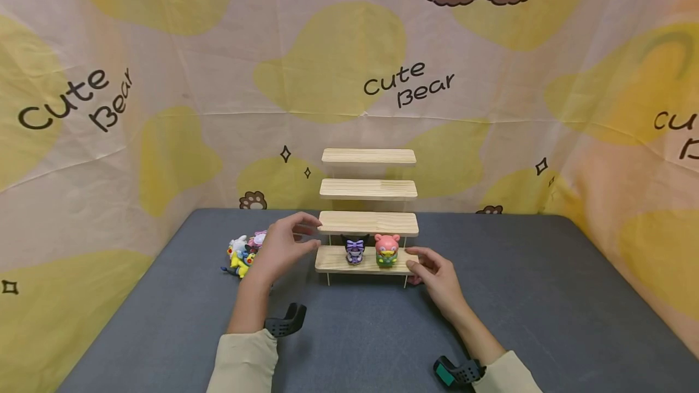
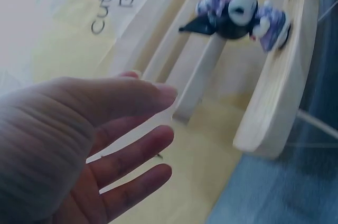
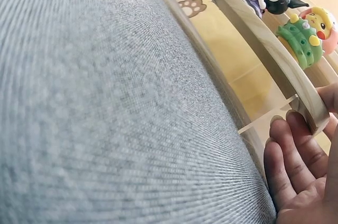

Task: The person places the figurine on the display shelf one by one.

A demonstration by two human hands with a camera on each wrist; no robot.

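Observation:
A four-tier wooden display shelf stands on the table. Its lowest tier carries a purple-and-black figurine on the left and a pink-and-green figurine on the right. Beside the shelf's left end is my left hand, its fingers loosely bent and nothing between them. The left wrist view shows a gap between thumb and boards. My right hand grips the lowest board's right end; in the right wrist view, its fingers curl beneath the wood.
Several small figurines, yellow, white and pink, lie in a cluster left of the shelf, partly behind my left hand. Behind the grey table hangs a printed cloth. Thin clear supports hold up the shelf boards.

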